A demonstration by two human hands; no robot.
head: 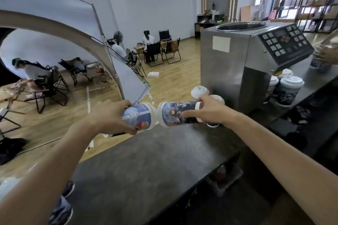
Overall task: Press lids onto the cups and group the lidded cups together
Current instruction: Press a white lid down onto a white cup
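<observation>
My left hand (111, 115) grips a light-blue printed cup (139, 117) held on its side above the far edge of the dark counter (146, 166). My right hand (210, 110) grips a dark-blue printed cup (177, 115), also on its side. The two cups meet end to end between my hands. Behind my right hand stand a white-lidded cup (199, 92) and another cup (219, 99). Several lidded cups (290, 89) stand grouped under the steel machine at the right.
A steel dispensing machine (237, 56) with a button panel stands at the counter's far right. Another person's hand (327, 55) holds a cup at the right edge. More printed cups (62, 210) lie at the lower left. Beyond the counter are folding chairs and seated people.
</observation>
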